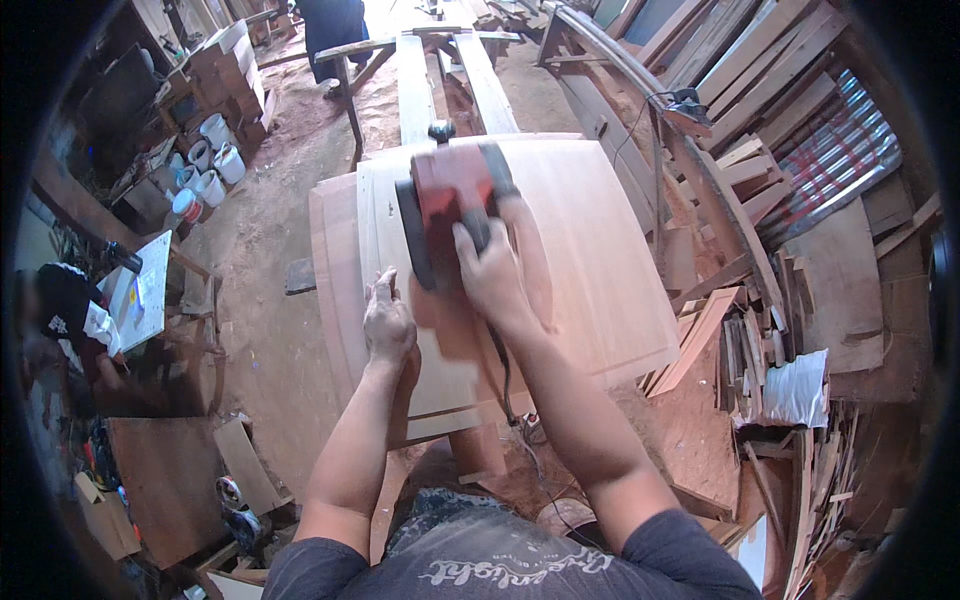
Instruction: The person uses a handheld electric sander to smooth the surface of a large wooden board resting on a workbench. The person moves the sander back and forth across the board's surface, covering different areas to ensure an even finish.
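My right hand [491, 266] is closed around the black rear handle of a red and black power sander [448, 184], which looks like a belt sander and is blurred by motion. The sander is over the far left half of a pale wooden panel [585, 262], its round front knob [441, 132] pointing away from me. Whether its base touches the wood is hidden. A dark cord [502, 367] runs from it back towards me. My left hand [390, 326] is by the panel's left edge, fingers bunched; I cannot tell whether it grips anything. Another wooden panel [334, 247] lies underneath, projecting left.
Two long boards [416, 90] extend beyond the panel on wooden trestles. A power tool [684, 111] sits on the bench rail at right, near stacked lumber [750, 60]. White buckets [229, 163] stand left. One person [334, 34] stands far ahead; another [67, 315] is at left.
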`<state>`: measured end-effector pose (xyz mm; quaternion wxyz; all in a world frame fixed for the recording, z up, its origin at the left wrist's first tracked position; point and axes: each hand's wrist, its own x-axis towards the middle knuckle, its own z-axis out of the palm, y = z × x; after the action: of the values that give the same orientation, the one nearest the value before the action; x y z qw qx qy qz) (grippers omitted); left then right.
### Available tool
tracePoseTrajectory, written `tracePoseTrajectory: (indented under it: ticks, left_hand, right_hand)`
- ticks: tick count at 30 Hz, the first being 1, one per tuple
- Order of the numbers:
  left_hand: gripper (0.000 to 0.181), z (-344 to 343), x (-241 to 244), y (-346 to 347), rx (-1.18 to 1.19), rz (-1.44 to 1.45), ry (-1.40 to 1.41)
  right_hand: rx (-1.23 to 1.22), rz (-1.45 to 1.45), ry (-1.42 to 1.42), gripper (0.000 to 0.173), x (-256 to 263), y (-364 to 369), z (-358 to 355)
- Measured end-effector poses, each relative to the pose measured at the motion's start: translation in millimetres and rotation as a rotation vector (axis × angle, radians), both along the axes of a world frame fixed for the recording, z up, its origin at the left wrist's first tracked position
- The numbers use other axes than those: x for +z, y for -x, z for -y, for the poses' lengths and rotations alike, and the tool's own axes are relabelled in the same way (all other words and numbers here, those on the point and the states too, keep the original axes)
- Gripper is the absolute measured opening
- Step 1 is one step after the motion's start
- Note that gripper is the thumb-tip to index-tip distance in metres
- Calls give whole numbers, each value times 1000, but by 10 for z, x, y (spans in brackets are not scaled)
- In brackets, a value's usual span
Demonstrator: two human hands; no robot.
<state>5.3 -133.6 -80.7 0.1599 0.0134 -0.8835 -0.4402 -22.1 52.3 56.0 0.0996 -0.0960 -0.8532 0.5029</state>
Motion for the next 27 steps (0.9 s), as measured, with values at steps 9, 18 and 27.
tracePoseTrajectory:
  ticks: [9,18,27]
  left_hand:
    - [57,-15,94,-15,-3,26,62]
    - [55,52,-67,103,24,-50,-324]
    - [48,136,-290,296,-51,1,-116]
  right_hand:
    - [83,-9,-63,65,82,1378,-10]
    - [62,-2,19,56,-19,-792,-109]
    - [-18,11,-57,55,151,-3128,-512]
